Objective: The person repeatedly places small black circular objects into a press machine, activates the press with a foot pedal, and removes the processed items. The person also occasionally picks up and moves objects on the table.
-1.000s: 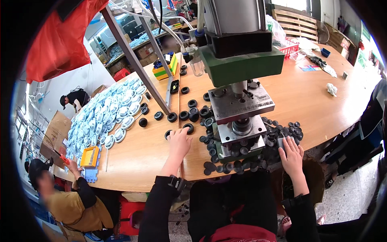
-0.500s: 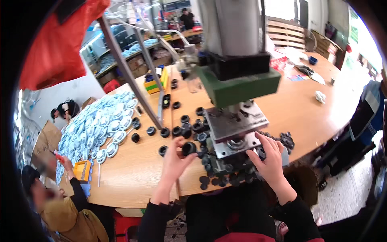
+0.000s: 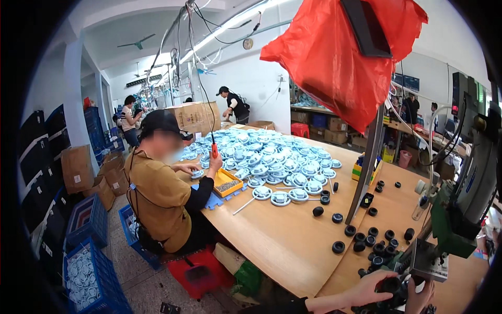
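My left hand (image 3: 363, 290) reaches in from the lower edge, its fingers and thumb curled around a black round wheel-like part (image 3: 388, 285). Just to its right, my right hand (image 3: 418, 298) is raised under the metal plate (image 3: 430, 261) of a green bench press (image 3: 455, 227). Its fingers are partly hidden by the press and cut by the picture's edge, so what they touch is unclear. Several more black wheel-like parts (image 3: 338, 246) lie loose on the wooden table (image 3: 293, 251) and crowd around the press base.
A pile of light-blue ring-shaped parts (image 3: 261, 152) covers the table's far side. A co-worker (image 3: 162, 193) sits at left with a red-handled screwdriver (image 3: 214, 150) and a yellow screw tray (image 3: 228, 183). A metal post (image 3: 368, 162) rises by the press; a red plastic bag (image 3: 340, 57) hangs above.
The view has swung far left, so the press and my hands now appear at the lower right. My left hand still has the black part and is now nearer the press.
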Tool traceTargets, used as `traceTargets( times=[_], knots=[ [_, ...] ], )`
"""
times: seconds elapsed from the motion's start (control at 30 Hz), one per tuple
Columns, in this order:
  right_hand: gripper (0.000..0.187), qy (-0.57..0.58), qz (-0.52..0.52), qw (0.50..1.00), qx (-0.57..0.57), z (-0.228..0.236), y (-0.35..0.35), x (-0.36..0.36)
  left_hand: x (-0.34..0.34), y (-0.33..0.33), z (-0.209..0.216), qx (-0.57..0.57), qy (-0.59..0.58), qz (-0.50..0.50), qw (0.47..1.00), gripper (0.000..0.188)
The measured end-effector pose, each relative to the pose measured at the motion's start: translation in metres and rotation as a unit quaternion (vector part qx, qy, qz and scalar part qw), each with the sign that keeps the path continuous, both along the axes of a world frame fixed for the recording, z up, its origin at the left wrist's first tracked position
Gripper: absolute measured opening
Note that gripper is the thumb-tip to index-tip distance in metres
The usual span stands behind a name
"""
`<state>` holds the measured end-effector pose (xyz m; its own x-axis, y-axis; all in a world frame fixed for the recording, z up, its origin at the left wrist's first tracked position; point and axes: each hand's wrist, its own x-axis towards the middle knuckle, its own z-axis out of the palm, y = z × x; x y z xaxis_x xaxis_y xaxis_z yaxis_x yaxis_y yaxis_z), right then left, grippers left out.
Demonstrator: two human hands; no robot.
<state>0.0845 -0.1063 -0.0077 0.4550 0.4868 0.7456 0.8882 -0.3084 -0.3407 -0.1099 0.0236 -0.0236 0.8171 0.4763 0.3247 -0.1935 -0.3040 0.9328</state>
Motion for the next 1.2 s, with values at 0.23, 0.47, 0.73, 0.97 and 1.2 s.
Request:
traceTargets(
  times=[0.23, 0.47, 0.73, 0.97, 1.2],
  knots=[
    [0.055, 0.150, 0.079, 0.985, 0.027, -0.034, -0.043, 0.024, 0.028, -0.020, 0.024, 0.022, -0.001, 0.023, 0.999, 0.068],
    [0.057, 0.356, -0.072, 0.932, 0.000, -0.093, -0.170, -0.020, 0.024, -0.004, 0.017, 0.030, -0.006, 0.050, 0.998, 0.060],
    [0.096, 0.230, -0.303, 0.916, -0.128, -0.224, -0.343, 0.006, 0.070, -0.021, 0.027, 0.131, 0.093, 0.070, 0.984, 0.061],
    [0.069, 0.238, -0.258, 0.935, -0.060, -0.197, -0.309, 0.012, 0.076, -0.029, 0.025, 0.244, 0.036, 0.139, 0.959, 0.060],
    [0.061, 0.200, -0.208, 0.957, -0.040, -0.164, -0.270, 0.007, 0.096, -0.024, 0.034, 0.247, 0.115, 0.098, 0.957, 0.053]
  ],
)
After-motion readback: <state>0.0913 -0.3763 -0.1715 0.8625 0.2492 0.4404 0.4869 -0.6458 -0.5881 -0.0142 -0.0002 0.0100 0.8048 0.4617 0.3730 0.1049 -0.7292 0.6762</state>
